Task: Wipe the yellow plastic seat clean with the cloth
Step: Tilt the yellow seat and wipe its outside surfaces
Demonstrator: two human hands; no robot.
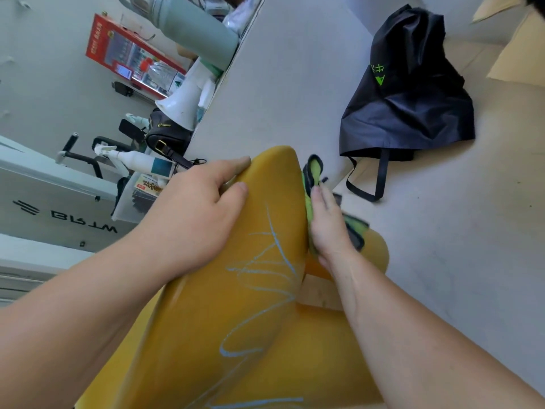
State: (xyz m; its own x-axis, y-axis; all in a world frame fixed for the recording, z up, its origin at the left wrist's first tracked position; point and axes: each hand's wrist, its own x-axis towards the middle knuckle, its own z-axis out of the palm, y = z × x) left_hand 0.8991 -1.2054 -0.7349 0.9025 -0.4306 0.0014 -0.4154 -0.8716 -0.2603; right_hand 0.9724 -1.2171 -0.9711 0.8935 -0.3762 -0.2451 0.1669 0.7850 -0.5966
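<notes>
The yellow plastic seat [236,320] fills the lower middle of the head view, tilted, with pale blue scribble lines across its surface. My left hand [191,214] grips its upper left edge, fingers curled over the rim. My right hand [327,228] presses a green cloth with dark trim [313,169] flat against the seat's right edge. Part of the cloth sticks out above my fingertips and part shows beyond my hand to the right.
A dark bag with green print [410,93] lies on the pale floor at the upper right. A white cabinet side [280,69] stands behind the seat. To the left are a spray bottle [135,157], a white megaphone [185,98], a black handbag [168,137] and a red box [132,54].
</notes>
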